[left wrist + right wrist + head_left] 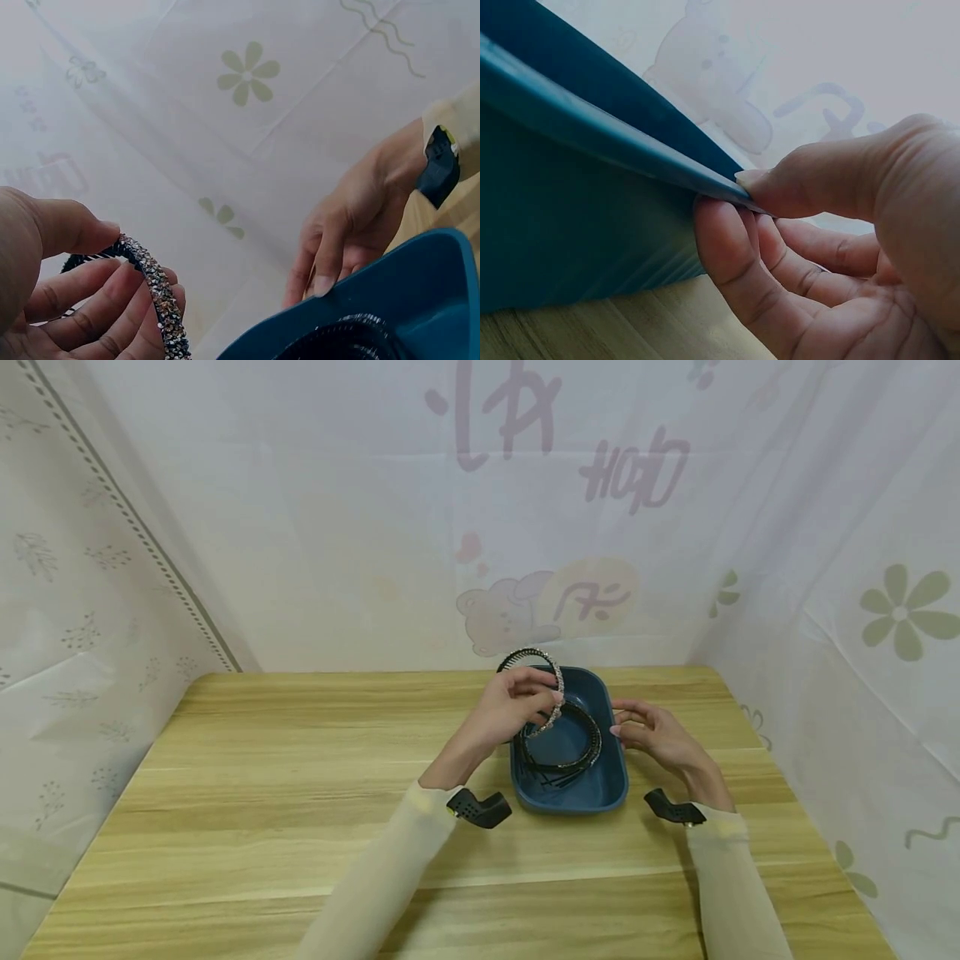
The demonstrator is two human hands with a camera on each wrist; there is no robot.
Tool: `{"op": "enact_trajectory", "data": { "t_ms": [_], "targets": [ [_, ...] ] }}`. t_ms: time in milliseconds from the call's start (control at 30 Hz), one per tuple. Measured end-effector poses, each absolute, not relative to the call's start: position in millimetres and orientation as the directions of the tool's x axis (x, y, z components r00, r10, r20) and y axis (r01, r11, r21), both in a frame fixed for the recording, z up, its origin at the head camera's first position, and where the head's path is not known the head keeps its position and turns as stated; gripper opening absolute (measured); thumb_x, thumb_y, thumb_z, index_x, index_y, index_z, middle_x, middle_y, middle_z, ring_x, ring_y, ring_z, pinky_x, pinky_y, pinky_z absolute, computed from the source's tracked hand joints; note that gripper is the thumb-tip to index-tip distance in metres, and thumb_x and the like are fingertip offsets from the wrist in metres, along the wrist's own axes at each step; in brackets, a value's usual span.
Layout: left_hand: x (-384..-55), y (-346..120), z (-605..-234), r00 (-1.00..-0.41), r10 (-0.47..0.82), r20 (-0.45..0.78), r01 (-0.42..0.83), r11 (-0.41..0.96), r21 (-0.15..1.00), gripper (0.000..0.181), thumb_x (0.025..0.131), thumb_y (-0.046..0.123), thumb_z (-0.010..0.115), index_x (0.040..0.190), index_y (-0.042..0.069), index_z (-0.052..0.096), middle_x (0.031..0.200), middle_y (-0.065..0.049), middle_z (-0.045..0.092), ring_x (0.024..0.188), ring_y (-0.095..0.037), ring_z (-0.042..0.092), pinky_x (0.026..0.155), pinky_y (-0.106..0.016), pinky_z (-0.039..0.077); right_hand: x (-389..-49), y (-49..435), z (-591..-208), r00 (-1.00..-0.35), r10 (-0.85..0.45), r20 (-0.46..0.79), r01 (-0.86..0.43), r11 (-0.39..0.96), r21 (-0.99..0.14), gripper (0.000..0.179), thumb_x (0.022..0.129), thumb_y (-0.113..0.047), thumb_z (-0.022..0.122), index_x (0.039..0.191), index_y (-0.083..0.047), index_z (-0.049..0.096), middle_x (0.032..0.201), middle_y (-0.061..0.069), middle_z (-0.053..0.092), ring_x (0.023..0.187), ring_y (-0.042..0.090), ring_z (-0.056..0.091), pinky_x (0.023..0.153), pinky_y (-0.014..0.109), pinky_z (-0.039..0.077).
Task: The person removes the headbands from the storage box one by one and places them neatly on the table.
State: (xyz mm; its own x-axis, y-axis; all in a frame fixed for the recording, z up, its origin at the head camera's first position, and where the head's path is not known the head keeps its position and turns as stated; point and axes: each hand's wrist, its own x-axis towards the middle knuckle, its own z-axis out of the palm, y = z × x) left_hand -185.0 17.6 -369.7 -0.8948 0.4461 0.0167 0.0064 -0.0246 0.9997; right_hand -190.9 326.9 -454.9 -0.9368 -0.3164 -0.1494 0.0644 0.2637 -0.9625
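My left hand [517,702] pinches a glittery, stone-covered headband [560,681] between thumb and fingers, over the left side of a blue plastic bin [570,806]. In the left wrist view the sparkling band of this headband [161,292] runs down from the thumb tip, with dark comb teeth behind. Inside the bin lie more black headbands [596,747], overlapping one another; how many is unclear. At the bin's right side my right hand [660,739] grips the rim, the thumb on the inner side and the fingers outside, as the right wrist view shows [810,247].
The bin stands on a wood-grain table [300,777] near its back edge. A pale printed curtain [337,527] hangs behind the table and along both sides. Each wrist wears a black camera mount [480,810].
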Motion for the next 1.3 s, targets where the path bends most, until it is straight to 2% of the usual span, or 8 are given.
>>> {"op": "enact_trajectory", "data": {
  "t_ms": [200, 300, 400, 567, 700, 900, 1100, 1300],
  "targets": [
    [-189.4, 6.5, -374.6, -0.921, 0.388, 0.031, 0.021, -0.028, 0.999, 0.025, 0.097, 0.009, 0.068, 0.121, 0.002, 0.067, 0.103, -0.014, 0.074, 0.081, -0.014, 0.069, 0.073, -0.030, 0.061, -191.4, 327.8, -455.6, -0.935, -0.324, -0.146, 0.058, 0.267, -0.962, 0.060, 0.101, -0.015, 0.067, 0.152, 0.002, 0.040, 0.119, 0.012, 0.055, 0.087, 0.011, 0.066, 0.080, 0.027, 0.060],
    [-191.5, 0.9, -377.1, -0.933, 0.359, 0.034, 0.037, 0.001, 0.999, 0.025, 0.097, 0.009, 0.067, 0.122, 0.002, 0.068, 0.106, -0.017, 0.075, 0.081, -0.014, 0.068, 0.079, -0.041, 0.062, -191.9, 327.9, -455.9, -0.935, -0.320, -0.151, 0.063, 0.270, -0.961, 0.060, 0.101, -0.016, 0.067, 0.152, 0.001, 0.040, 0.118, 0.011, 0.056, 0.087, 0.011, 0.066, 0.080, 0.027, 0.060],
    [-195.1, -4.4, -380.6, -0.944, 0.329, 0.036, 0.049, 0.030, 0.998, 0.025, 0.098, 0.008, 0.067, 0.122, 0.002, 0.068, 0.108, -0.019, 0.075, 0.080, -0.014, 0.068, 0.079, -0.042, 0.062, -191.7, 327.5, -455.8, -0.936, -0.317, -0.150, 0.062, 0.272, -0.960, 0.060, 0.101, -0.016, 0.068, 0.152, 0.001, 0.040, 0.117, 0.011, 0.056, 0.087, 0.011, 0.066, 0.081, 0.027, 0.060],
    [-202.3, -14.0, -386.7, -0.963, 0.268, 0.017, 0.033, 0.057, 0.998, 0.024, 0.097, 0.007, 0.068, 0.120, 0.002, 0.070, 0.104, -0.017, 0.076, 0.075, -0.012, 0.067, 0.070, -0.028, 0.059, -190.8, 326.1, -455.1, -0.937, -0.317, -0.147, 0.060, 0.270, -0.961, 0.059, 0.101, -0.015, 0.066, 0.152, 0.002, 0.040, 0.119, 0.014, 0.054, 0.088, 0.011, 0.066, 0.081, 0.027, 0.060],
    [-208.7, -21.0, -393.7, -0.973, 0.230, 0.008, 0.030, 0.089, 0.996, 0.026, 0.096, 0.007, 0.068, 0.120, -0.001, 0.070, 0.102, -0.015, 0.077, 0.077, -0.016, 0.069, 0.069, -0.026, 0.059, -190.1, 325.6, -454.5, -0.937, -0.317, -0.150, 0.063, 0.269, -0.961, 0.060, 0.101, -0.015, 0.066, 0.152, 0.003, 0.040, 0.119, 0.014, 0.053, 0.089, 0.012, 0.066, 0.081, 0.027, 0.060],
    [-218.1, -29.4, -407.7, -0.979, 0.202, 0.015, 0.043, 0.136, 0.990, 0.026, 0.096, 0.007, 0.068, 0.120, -0.003, 0.069, 0.104, -0.019, 0.075, 0.081, -0.023, 0.071, 0.067, -0.025, 0.057, -190.6, 326.6, -455.8, -0.937, -0.317, -0.149, 0.061, 0.273, -0.960, 0.060, 0.101, -0.015, 0.067, 0.152, 0.002, 0.040, 0.116, 0.012, 0.056, 0.088, 0.012, 0.067, 0.081, 0.027, 0.060],
    [-227.1, -35.2, -421.5, -0.983, 0.184, -0.017, 0.018, 0.189, 0.982, 0.025, 0.095, 0.010, 0.070, 0.117, -0.004, 0.070, 0.099, -0.016, 0.076, 0.072, -0.012, 0.067, 0.064, -0.022, 0.055, -190.0, 327.5, -455.3, -0.933, -0.329, -0.146, 0.056, 0.268, -0.962, 0.059, 0.102, -0.015, 0.066, 0.152, 0.002, 0.039, 0.120, 0.013, 0.054, 0.088, 0.012, 0.067, 0.082, 0.027, 0.060],
    [-233.7, -38.1, -430.7, -0.984, 0.175, -0.025, 0.029, 0.299, 0.954, 0.021, 0.094, 0.011, 0.071, 0.110, -0.002, 0.072, 0.089, -0.012, 0.075, 0.065, -0.010, 0.061, 0.059, -0.022, 0.048, -189.4, 326.4, -454.6, -0.935, -0.319, -0.154, 0.068, 0.266, -0.962, 0.060, 0.102, -0.016, 0.066, 0.153, 0.001, 0.039, 0.120, 0.014, 0.055, 0.089, 0.012, 0.067, 0.082, 0.028, 0.060]
  ]
}}
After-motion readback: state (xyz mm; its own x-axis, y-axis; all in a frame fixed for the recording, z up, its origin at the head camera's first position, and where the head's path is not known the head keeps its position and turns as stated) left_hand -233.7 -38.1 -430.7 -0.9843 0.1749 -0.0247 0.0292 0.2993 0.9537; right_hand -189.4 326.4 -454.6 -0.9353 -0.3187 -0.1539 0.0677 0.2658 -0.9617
